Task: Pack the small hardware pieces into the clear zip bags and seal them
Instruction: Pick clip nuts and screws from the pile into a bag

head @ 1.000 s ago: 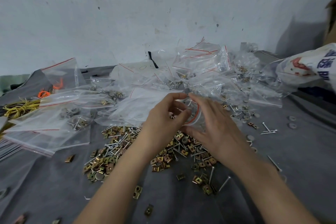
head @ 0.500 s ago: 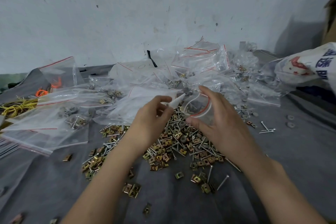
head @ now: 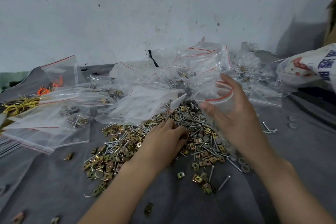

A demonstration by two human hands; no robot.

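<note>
A heap of small hardware [head: 127,149], brass clip nuts, silver screws and grey washers, lies on the grey cloth in the middle. My left hand [head: 164,138] rests palm down on the heap, fingers curled into the pieces; what it holds is hidden. My right hand [head: 234,114] is raised above the heap's right side and holds a small clear zip bag [head: 216,96] with a red strip, its mouth standing open towards the left.
A large pile of clear zip bags [head: 181,78], some filled, spreads across the back by the white wall. More filled bags [head: 45,123] lie left, beside yellow wire ties [head: 18,104]. A printed white sack [head: 309,67] sits right. Loose washers [head: 291,122] dot the cloth.
My left hand let go of the bag and dropped down onto the hardware heap. My right hand kept the bag and lifted slightly to the right, its mouth now open.
</note>
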